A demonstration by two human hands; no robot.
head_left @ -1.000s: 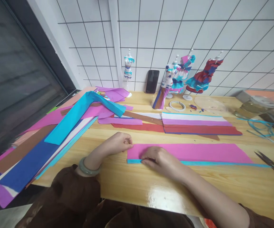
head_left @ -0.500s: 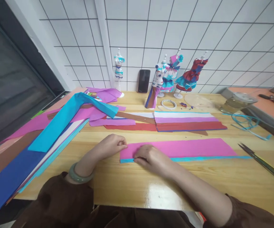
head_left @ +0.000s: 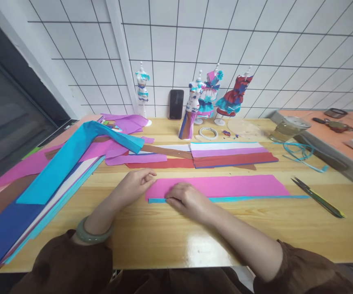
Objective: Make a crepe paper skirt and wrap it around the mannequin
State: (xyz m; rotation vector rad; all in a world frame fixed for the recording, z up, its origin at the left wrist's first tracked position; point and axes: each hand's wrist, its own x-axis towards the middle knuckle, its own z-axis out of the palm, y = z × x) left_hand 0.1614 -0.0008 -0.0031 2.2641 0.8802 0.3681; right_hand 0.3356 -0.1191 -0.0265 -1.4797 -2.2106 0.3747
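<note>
The right hand (head_left: pixel 190 201) is pinching a long pink paper-like strip (head_left: pixel 240 185) and narrow turquoise strip (head_left: pixel 236 199) below it; the left hand (head_left: pixel 133 185) is curling beside their ends, grip unclear. Uneven tugging could be skewing them.

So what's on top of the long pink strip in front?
The right hand rests on the pink strip near its left end, hiding the patch beneath. A thin blue strip runs along the near edge; I can't tell whether it lies over or under the pink.

pink strip's end (head_left: pixel 152 190) now past blue's (head_left: pixel 156 200)
</note>
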